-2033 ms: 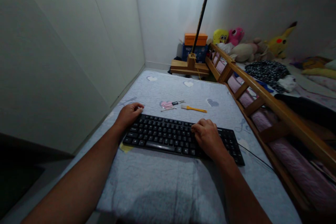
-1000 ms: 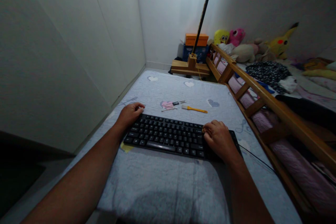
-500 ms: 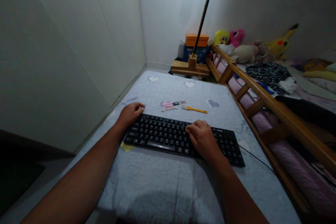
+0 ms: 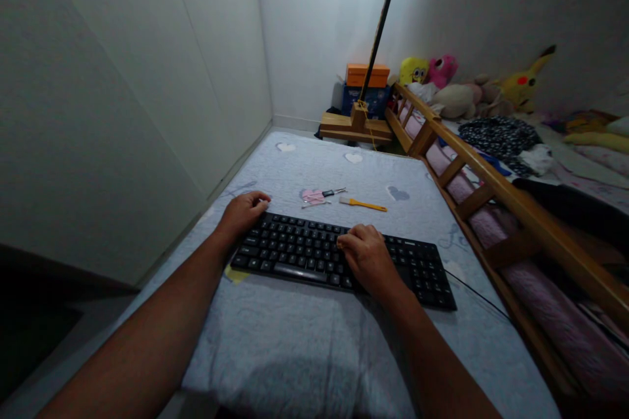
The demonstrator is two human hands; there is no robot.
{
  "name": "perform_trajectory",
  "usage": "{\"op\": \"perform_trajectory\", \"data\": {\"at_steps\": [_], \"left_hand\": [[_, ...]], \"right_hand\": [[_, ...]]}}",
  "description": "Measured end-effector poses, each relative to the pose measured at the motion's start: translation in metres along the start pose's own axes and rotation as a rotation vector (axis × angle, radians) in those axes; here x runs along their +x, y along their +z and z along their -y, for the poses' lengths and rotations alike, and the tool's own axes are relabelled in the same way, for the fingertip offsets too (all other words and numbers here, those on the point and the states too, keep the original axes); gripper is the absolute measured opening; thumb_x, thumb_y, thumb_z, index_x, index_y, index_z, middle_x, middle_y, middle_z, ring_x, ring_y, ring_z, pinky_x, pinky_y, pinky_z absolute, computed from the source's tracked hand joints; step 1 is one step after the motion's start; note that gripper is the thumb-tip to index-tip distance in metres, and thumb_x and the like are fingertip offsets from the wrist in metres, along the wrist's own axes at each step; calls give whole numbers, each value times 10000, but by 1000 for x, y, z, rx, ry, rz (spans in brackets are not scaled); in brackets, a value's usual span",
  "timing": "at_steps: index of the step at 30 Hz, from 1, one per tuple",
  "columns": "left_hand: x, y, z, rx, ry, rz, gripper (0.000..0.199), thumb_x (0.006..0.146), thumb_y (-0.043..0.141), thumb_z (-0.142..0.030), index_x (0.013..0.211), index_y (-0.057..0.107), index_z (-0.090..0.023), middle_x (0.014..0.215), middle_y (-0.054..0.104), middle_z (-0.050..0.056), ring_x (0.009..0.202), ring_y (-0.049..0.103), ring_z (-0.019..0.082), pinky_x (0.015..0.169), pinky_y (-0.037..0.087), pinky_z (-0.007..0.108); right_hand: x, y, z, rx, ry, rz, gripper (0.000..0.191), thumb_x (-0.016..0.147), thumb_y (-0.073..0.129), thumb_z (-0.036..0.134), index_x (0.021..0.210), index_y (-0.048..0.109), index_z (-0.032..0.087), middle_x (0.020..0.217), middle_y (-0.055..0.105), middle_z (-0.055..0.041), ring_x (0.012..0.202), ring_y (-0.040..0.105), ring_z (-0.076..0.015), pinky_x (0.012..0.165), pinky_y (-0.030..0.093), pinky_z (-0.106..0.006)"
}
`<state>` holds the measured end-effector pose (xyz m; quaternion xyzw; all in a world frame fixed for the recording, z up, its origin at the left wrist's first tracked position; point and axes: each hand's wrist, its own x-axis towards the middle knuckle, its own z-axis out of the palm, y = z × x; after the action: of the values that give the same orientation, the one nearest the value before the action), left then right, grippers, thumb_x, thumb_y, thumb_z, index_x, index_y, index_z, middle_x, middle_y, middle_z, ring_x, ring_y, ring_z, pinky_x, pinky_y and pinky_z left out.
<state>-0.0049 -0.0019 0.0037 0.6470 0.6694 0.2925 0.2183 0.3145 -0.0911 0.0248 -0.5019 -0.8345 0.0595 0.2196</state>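
A black keyboard (image 4: 295, 250) lies across the patterned cloth, its keys facing up. At its far left corner is my left hand (image 4: 244, 211), fingers curled and thumb against the edge, gripping it. My right hand (image 4: 366, 255) is over the keys right of the middle, its fingers pinched around a small orange-yellow piece (image 4: 340, 243); the fingers hide most of that piece. Beyond the keyboard lie a yellow-handled brush (image 4: 363, 203), a small tool with a black grip (image 4: 328, 194) and thin cotton-swab-like sticks (image 4: 314, 203).
A black cable (image 4: 479, 291) runs from the keyboard's right side toward a wooden bed rail (image 4: 472, 160). White cupboard doors (image 4: 196, 78) stand to the left. At the back, a black pole (image 4: 378, 33) rises from a wooden base (image 4: 358, 119), near an orange box (image 4: 367, 75).
My right hand has slid a little to the left over the keys, still pinching the small piece. My left hand stays at the keyboard's corner.
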Motion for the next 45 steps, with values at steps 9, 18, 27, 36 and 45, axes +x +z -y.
{"op": "perform_trajectory", "data": {"at_steps": [9,18,27,36,45], "left_hand": [[1,2,5,-5,-1,7,423,761,533,-459,979,752,-171,771,716,44,749,647,241,694,442,325],[3,2,6,9,17,7,417,767,519,-449,978,750,-173,823,738,59,795,670,251,736,450,340],[1,1,4,-1,6,9,448,761,530,-468,997,757,-163,785,725,55,739,656,245,698,458,335],[1,0,3,8,0,9,410,767,537,-456,976,754,-177,786,727,47,752,661,246,707,458,336],[2,0,5,-1,9,5,401,765,535,-445,969,753,-178,759,720,40,739,652,243,688,449,331]], "right_hand": [[0,-3,-2,-23,19,56,187,926,610,116,973,764,212,973,673,-75,947,536,-219,861,417,-351],[-8,-16,-11,-84,89,55,202,877,608,73,927,753,206,941,659,-73,933,531,-228,856,408,-360],[-5,-11,-6,-39,29,12,165,926,617,138,963,757,218,958,670,-73,942,542,-225,860,420,-359],[-1,-13,2,-71,55,97,180,913,633,116,966,776,213,984,683,-79,961,545,-230,868,411,-362],[-13,-23,-16,-127,100,115,203,896,612,93,937,763,222,953,673,-70,941,544,-222,855,397,-354]]}}
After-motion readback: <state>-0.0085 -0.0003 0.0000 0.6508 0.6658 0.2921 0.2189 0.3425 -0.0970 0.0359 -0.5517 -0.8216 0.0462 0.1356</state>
